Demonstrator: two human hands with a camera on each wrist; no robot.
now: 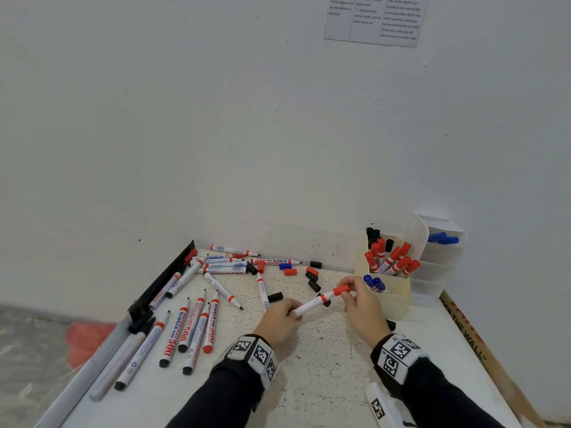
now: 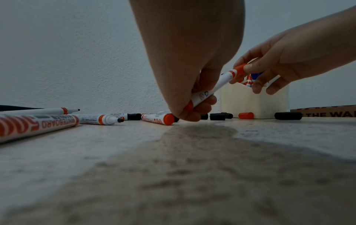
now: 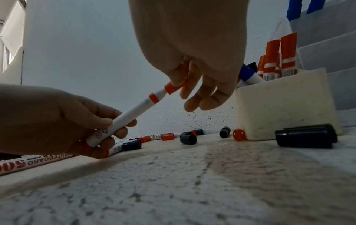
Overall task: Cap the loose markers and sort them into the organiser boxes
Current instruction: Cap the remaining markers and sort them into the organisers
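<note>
My left hand (image 1: 282, 318) grips the tail end of a white marker with a red band (image 1: 310, 305), held slanted above the table. My right hand (image 1: 360, 299) pinches a red cap (image 1: 341, 289) over the marker's tip; in the right wrist view the red cap (image 3: 174, 88) sits on the nib with a small gap before the red band, and the marker (image 3: 131, 112) runs down into my left hand (image 3: 57, 121). The cream organiser box (image 1: 391, 299) at right holds capped red, blue and black markers.
Several uncapped markers (image 1: 197, 325) lie at left and along the back wall. Loose black, red and blue caps (image 1: 312, 278) are scattered mid-table, and one black cap (image 3: 306, 136) lies by the box. White stacked trays (image 1: 438, 257) stand behind the box. A black rail edges the table's left side.
</note>
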